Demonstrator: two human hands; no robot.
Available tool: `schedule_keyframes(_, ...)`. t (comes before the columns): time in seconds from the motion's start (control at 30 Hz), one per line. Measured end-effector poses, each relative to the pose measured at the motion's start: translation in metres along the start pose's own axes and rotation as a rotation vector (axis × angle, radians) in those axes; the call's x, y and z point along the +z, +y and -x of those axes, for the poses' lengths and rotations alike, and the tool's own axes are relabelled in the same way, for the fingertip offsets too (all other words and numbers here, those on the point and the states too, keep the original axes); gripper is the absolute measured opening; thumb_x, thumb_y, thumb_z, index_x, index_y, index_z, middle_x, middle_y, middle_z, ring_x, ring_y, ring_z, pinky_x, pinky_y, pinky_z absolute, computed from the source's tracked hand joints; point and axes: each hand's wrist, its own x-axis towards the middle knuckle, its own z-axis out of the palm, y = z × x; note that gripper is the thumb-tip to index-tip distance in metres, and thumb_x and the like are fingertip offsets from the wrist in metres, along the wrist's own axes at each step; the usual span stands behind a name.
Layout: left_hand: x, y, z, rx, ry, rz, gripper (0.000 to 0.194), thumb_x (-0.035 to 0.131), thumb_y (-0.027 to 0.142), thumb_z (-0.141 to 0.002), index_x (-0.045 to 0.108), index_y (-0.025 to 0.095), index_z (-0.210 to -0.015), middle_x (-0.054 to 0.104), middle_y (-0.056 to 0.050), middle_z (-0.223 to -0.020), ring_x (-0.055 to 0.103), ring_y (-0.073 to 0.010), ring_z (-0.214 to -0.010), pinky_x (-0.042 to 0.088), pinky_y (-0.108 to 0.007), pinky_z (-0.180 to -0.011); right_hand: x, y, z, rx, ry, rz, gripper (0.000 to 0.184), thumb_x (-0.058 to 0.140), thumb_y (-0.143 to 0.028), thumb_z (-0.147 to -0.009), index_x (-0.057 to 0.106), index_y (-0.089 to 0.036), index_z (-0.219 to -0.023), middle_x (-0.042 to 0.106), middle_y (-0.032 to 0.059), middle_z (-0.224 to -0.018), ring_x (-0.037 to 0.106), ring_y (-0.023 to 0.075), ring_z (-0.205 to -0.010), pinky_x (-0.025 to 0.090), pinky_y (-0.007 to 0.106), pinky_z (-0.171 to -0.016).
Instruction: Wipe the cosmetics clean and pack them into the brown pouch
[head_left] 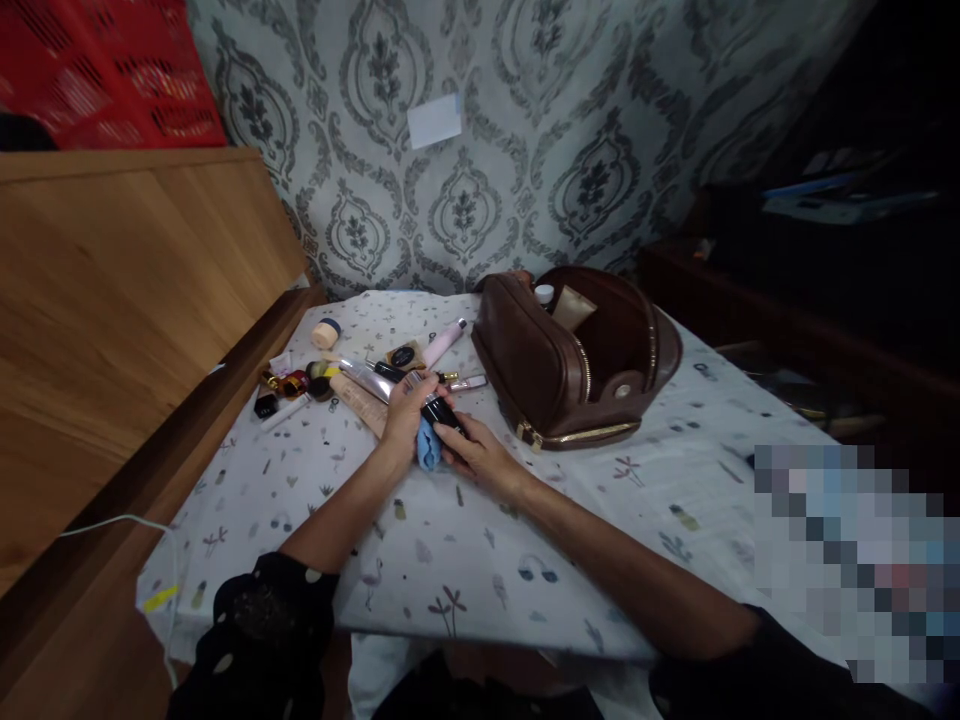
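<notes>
My left hand (pixel 407 412) and my right hand (pixel 480 453) meet over the patterned white cloth (pixel 465 540). Together they grip a small black cosmetic tube (pixel 441 412) and a blue cloth (pixel 429 447) bunched under it. The left fingers curl over the tube's far end; the right fingers pinch its near end. Just beyond the hands lie several cosmetics (pixel 360 375): tubes, a pink bottle (pixel 444 342), a round jar (pixel 326 333) and small compacts. An open brown leather toiletry bag (pixel 559 375) lies on its side to the right of them, with a few items showing inside.
A wooden headboard (pixel 112 320) rises along the left edge, with a white cable (pixel 112 522) running down it. Patterned wallpaper (pixel 465 150) stands behind. A dark wooden shelf (pixel 787 310) is at the right. A blurred patch covers the lower right.
</notes>
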Motion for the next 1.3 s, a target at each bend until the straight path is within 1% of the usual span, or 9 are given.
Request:
schedule_keyframes(0.27, 0.002, -0.001, -0.002, 0.052, -0.02, 0.036, 0.035, 0.08, 0.033, -0.063, 0.053, 0.02, -0.083, 0.059, 0.006, -0.059, 0.061, -0.0117, -0.054, 0.05, -0.024, -0.058, -0.003, -0.004, 0.003, -0.116, 0.099, 0.373, 0.034, 0.052, -0.053, -0.087, 0.05, -0.019, -0.085, 0.052, -0.0021, -0.061, 0.048, 0.0143, -0.057, 0.035, 0.026, -0.053)
schedule_keyframes(0.4, 0.006, 0.001, 0.001, 0.06, -0.024, 0.034, 0.034, 0.079, 0.034, -0.063, 0.053, 0.021, -0.08, 0.058, 0.006, -0.059, 0.063, -0.0128, -0.056, 0.051, -0.025, -0.06, -0.002, -0.008, 0.006, -0.145, 0.182, 0.518, 0.032, 0.054, -0.048, -0.086, 0.056, -0.018, -0.097, 0.062, 0.0022, -0.074, 0.056, 0.0188, -0.069, 0.04, 0.028, -0.063)
schedule_keyframes(0.47, 0.007, 0.002, 0.003, 0.065, -0.018, 0.023, 0.034, 0.079, 0.034, -0.064, 0.053, 0.021, -0.081, 0.058, 0.006, -0.059, 0.065, -0.0141, -0.059, 0.051, -0.025, -0.06, -0.001, -0.01, 0.008, -0.134, 0.21, 0.594, 0.036, 0.054, -0.046, -0.086, 0.056, -0.018, -0.107, 0.065, 0.004, -0.082, 0.058, 0.0202, -0.072, 0.041, 0.029, -0.066)
schedule_keyframes(0.57, 0.009, 0.002, 0.004, 0.07, 0.005, 0.005, 0.034, 0.08, 0.034, -0.064, 0.053, 0.021, -0.08, 0.058, 0.005, -0.059, 0.066, -0.0151, -0.061, 0.051, -0.025, -0.06, 0.001, -0.011, 0.01, -0.077, 0.23, 0.71, 0.041, 0.053, -0.046, -0.087, 0.054, -0.018, -0.117, 0.066, 0.0055, -0.082, 0.059, 0.0217, -0.071, 0.04, 0.029, -0.066)
schedule_keyframes(0.73, 0.009, 0.001, 0.005, 0.067, 0.008, 0.005, 0.035, 0.08, 0.035, -0.063, 0.053, 0.021, -0.079, 0.058, 0.006, -0.059, 0.066, -0.0144, -0.058, 0.051, -0.024, -0.059, 0.002, -0.006, 0.009, -0.027, 0.285, 0.871, 0.041, 0.055, -0.044, -0.088, 0.052, -0.018, -0.119, 0.067, 0.0077, -0.082, 0.06, 0.0236, -0.069, 0.037, 0.029, -0.064)
schedule_keyframes(0.93, 0.009, 0.002, 0.005, 0.075, 0.002, 0.007, 0.036, 0.081, 0.037, -0.063, 0.053, 0.021, -0.079, 0.06, 0.006, -0.06, 0.067, -0.0155, -0.061, 0.053, -0.026, -0.06, 0.0, -0.001, 0.008, -0.088, 0.313, 0.879, 0.034, 0.057, -0.041, -0.087, 0.052, -0.021, -0.114, 0.069, 0.0068, -0.086, 0.063, 0.0232, -0.072, 0.037, 0.029, -0.063)
schedule_keyframes(1.07, 0.009, 0.001, 0.004, 0.086, 0.016, 0.001, 0.035, 0.081, 0.036, -0.063, 0.054, 0.021, -0.079, 0.061, 0.005, -0.06, 0.068, -0.0162, -0.062, 0.054, -0.027, -0.063, -0.002, 0.0, 0.007, -0.127, 0.338, 0.772, 0.04, 0.061, -0.04, -0.084, 0.049, -0.021, -0.117, 0.069, 0.007, -0.093, 0.065, 0.0256, -0.082, 0.042, 0.031, -0.069)
schedule_keyframes(1.2, 0.006, 0.0, 0.0, 0.093, 0.053, 0.022, 0.04, 0.083, 0.037, -0.06, 0.055, 0.02, -0.082, 0.062, 0.004, -0.06, 0.069, -0.0177, -0.064, 0.053, -0.028, -0.064, -0.004, 0.0, 0.006, -0.16, 0.326, 0.677, 0.049, 0.067, -0.04, -0.077, 0.046, -0.022, -0.117, 0.068, 0.0048, -0.091, 0.065, 0.0253, -0.083, 0.046, 0.033, -0.073)
schedule_keyframes(1.3, 0.003, 0.0, -0.003, 0.093, 0.078, 0.048, 0.041, 0.084, 0.036, -0.059, 0.054, 0.02, -0.082, 0.063, 0.004, -0.06, 0.069, -0.0172, -0.063, 0.053, -0.028, -0.064, -0.004, 0.002, 0.005, -0.211, 0.329, 0.629, 0.047, 0.068, -0.037, -0.075, 0.046, -0.021, -0.113, 0.067, 0.006, -0.098, 0.064, 0.0252, -0.089, 0.047, 0.035, -0.078)
